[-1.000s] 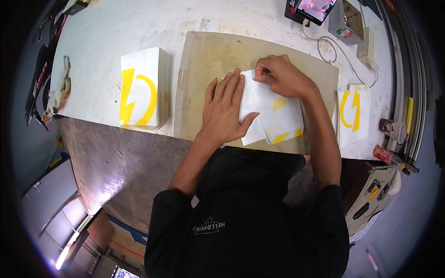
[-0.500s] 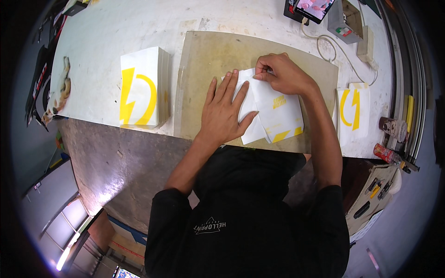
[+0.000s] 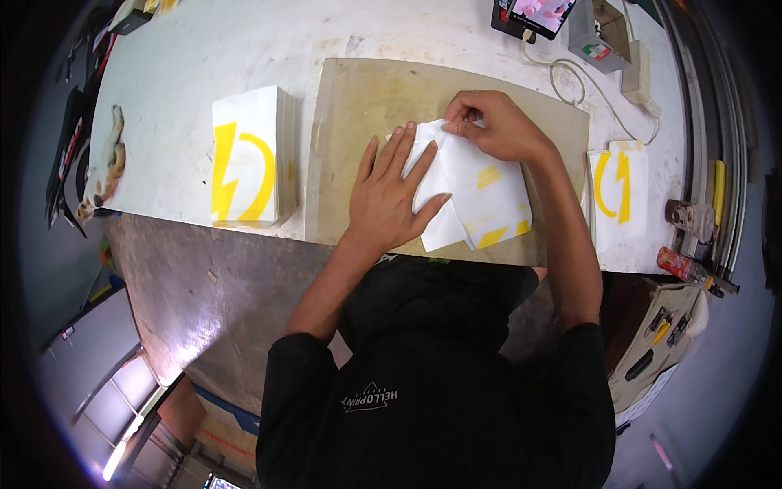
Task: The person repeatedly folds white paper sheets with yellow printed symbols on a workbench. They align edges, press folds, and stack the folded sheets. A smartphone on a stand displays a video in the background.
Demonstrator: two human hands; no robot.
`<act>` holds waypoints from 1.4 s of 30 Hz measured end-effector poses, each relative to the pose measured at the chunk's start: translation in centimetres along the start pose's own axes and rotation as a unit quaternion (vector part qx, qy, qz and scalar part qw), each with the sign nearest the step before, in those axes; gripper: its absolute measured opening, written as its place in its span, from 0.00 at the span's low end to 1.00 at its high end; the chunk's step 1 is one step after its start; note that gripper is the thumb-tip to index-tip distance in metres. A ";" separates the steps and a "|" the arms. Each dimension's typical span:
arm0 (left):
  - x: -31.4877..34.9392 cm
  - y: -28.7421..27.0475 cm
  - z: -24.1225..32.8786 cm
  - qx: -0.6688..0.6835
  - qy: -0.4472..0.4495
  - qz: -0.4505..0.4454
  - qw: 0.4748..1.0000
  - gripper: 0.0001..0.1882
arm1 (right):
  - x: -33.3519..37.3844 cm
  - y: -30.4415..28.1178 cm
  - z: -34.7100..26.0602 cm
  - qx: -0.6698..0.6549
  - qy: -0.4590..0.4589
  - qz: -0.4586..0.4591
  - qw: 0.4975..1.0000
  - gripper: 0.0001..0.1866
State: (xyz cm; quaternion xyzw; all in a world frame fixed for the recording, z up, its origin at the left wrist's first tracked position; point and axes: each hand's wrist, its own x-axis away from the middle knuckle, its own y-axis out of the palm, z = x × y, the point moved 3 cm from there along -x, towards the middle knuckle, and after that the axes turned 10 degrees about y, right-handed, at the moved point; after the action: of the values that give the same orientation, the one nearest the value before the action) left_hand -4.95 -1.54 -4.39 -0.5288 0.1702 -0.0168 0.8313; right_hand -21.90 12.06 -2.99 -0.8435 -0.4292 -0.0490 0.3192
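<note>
Tabletop (image 3: 179, 65): white, marked, is stretching across the upper part of the frame in front of you.

Mat (image 3: 358, 90): tan, flat, is covering the tabletop at the upper centre.

Taller stack (image 3: 251, 155): white paper pieces with a yellow bolt and arc, is standing left of the mat.

Folded paper piece (image 3: 485, 191): white with yellow print, is lying on the mat at the centre of the frame, under your hands, its flap slanting across it.

Left hand (image 3: 389, 196): yours, palm down, fingers extended and spreading, is resting on the left part of the folded paper piece.

Right hand (image 3: 501, 126): yours, fingers curling, is pinching the paper's top edge between thumb and fingertips.

Smaller stack (image 3: 615, 191): white with the same yellow motif, is lying at the right of the frame, just beside the mat.

Box (image 3: 599, 37): grey, open-topped, is sitting at the upper right.

Phone (image 3: 542, 12): screen lit, is leaning beside the box.

Bottle (image 3: 680, 265): red-labelled, is lying by the tabletop's right edge.
</note>
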 end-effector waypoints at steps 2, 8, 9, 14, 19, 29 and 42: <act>0.0 0.1 0.0 0.002 -0.006 -0.010 1.000 0.35 | 1.8 -0.7 0.4 0.013 -0.095 0.217 0.971 0.08; 0.2 0.2 0.0 0.005 -0.015 -0.023 1.000 0.36 | 13.2 -0.7 3.2 0.085 0.131 0.486 0.860 0.16; 0.3 0.1 0.0 0.004 -0.017 -0.025 1.000 0.36 | 14.7 -0.5 4.0 0.117 0.210 0.499 0.833 0.18; 0.2 0.2 0.1 -0.011 -0.015 -0.031 0.999 0.36 | 18.0 1.3 6.0 0.216 0.299 0.477 0.798 0.26; 0.1 0.2 0.2 -0.017 -0.012 -0.028 0.999 0.36 | 18.1 1.5 6.7 0.195 0.313 0.496 0.786 0.24; 1.5 0.0 3.5 -0.093 -0.053 0.029 0.994 0.30 | 17.1 3.6 4.9 0.091 0.151 0.523 0.834 0.12; -0.8 0.4 0.9 0.191 -0.186 0.115 0.957 0.12 | 14.4 14.3 -1.7 0.133 -0.108 0.350 0.921 0.17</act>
State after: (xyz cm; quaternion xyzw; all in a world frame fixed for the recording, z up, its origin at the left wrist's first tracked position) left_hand -5.52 -0.37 -4.16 -0.3304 0.0662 0.1456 0.9302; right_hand -1.77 14.92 -3.60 -0.8900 -0.1409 0.2146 0.3768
